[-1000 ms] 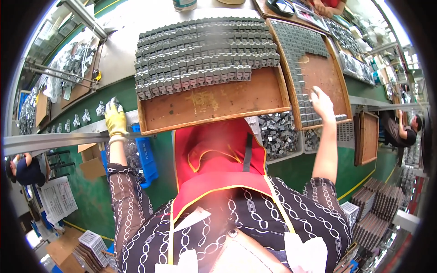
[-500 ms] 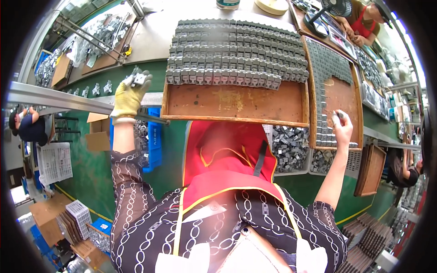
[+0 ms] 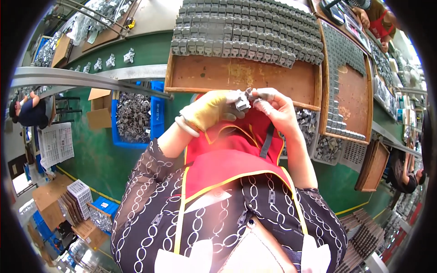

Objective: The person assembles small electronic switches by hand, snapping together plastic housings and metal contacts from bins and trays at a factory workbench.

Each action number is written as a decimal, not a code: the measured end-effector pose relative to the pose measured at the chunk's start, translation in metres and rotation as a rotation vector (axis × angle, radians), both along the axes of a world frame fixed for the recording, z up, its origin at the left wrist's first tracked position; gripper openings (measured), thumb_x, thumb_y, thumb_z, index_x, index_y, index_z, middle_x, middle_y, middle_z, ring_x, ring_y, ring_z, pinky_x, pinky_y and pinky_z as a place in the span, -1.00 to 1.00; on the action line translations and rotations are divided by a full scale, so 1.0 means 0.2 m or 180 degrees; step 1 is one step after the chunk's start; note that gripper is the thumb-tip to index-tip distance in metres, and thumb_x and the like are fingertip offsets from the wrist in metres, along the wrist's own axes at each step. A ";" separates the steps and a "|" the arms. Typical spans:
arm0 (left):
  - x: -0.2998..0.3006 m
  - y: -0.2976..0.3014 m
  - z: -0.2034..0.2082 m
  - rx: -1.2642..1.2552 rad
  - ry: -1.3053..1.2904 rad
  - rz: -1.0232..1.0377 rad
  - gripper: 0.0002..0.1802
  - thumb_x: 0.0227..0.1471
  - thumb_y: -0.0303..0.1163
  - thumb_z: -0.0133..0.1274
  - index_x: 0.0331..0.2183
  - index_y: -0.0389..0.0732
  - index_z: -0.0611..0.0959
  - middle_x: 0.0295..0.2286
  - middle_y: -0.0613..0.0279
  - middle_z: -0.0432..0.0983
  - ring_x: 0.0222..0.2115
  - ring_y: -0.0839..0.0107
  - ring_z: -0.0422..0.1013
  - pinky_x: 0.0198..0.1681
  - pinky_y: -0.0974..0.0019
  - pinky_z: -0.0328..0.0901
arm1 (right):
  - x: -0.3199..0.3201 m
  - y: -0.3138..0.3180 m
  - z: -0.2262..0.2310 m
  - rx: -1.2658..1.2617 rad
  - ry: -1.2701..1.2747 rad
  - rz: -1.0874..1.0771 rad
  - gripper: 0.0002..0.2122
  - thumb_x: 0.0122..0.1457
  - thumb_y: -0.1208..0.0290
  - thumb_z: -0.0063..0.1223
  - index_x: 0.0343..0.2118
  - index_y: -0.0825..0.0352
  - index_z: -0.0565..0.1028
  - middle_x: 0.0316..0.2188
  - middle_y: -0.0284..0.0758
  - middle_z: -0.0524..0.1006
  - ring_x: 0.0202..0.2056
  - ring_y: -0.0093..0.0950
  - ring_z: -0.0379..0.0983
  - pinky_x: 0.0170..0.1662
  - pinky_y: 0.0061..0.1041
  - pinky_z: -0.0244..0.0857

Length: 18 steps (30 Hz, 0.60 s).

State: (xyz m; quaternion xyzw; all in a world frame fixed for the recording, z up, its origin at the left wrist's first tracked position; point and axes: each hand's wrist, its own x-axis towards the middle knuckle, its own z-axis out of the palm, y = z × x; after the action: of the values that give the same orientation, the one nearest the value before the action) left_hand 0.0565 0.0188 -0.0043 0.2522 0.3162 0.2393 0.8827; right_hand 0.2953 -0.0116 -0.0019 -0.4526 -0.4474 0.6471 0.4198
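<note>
In front of my red apron, both hands meet at a small silver-grey metal casting. My left hand, in a yellow glove with whitish fingertips, is closed around the casting. My right hand has pale coverings on its fingertips. Its thumb and forefinger pinch at the casting's right side, on a small grey part that the fingers mostly cover. Just beyond the hands lies a wooden tray holding tight rows of grey metal blocks.
A second wooden tray, partly filled with grey blocks, adjoins on the right. Loose castings line the green belt at left. A blue bin of metal parts stands below a metal rail. Grey bins sit under the trays.
My left hand has come in from the left with the casting. My right hand has left the right tray, and the two hands now meet before my apron. The view has shifted slightly.
</note>
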 end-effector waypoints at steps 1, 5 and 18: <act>0.00 -0.03 -0.01 -0.0024 0.0136 0.0000 -0.64 0.19 -0.08 0.10 -0.13 -0.13 0.64 -0.26 0.35 0.58 -0.25 0.49 0.48 -0.16 0.34 0.36 | 0.00 -0.01 -0.03 -0.0043 0.0007 -0.0017 -0.72 0.12 0.78 0.17 -0.09 0.44 0.54 -0.14 -0.27 0.60 -0.14 -0.54 0.55 -0.03 -0.46 0.51; -0.02 -0.04 0.00 0.0286 0.0452 -0.0229 -0.60 0.20 -0.15 0.09 -0.06 -0.24 0.63 -0.19 0.26 0.60 -0.21 0.45 0.52 -0.13 0.31 0.45 | 0.01 -0.06 -0.05 0.0493 -0.0435 -0.0030 -0.78 0.13 0.75 0.19 -0.16 0.44 0.60 -0.19 -0.31 0.63 -0.17 -0.58 0.56 -0.04 -0.55 0.49; -0.05 -0.08 0.00 -0.0055 0.0356 -0.0552 -0.52 0.16 -0.02 0.08 -0.14 -0.25 0.68 -0.28 0.09 0.64 -0.32 0.36 0.58 -0.27 0.38 0.42 | 0.06 -0.07 -0.11 -0.0409 0.0339 -0.0244 -0.78 0.05 0.75 0.27 -0.20 0.45 0.63 -0.26 -0.27 0.65 -0.24 -0.52 0.60 -0.12 -0.54 0.52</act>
State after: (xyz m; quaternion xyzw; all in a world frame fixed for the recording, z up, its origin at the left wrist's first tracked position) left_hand 0.0472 0.0022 -0.0049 0.2840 0.3441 0.1448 0.8832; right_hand 0.3068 -0.0263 -0.0230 -0.4603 -0.3643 0.6811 0.4376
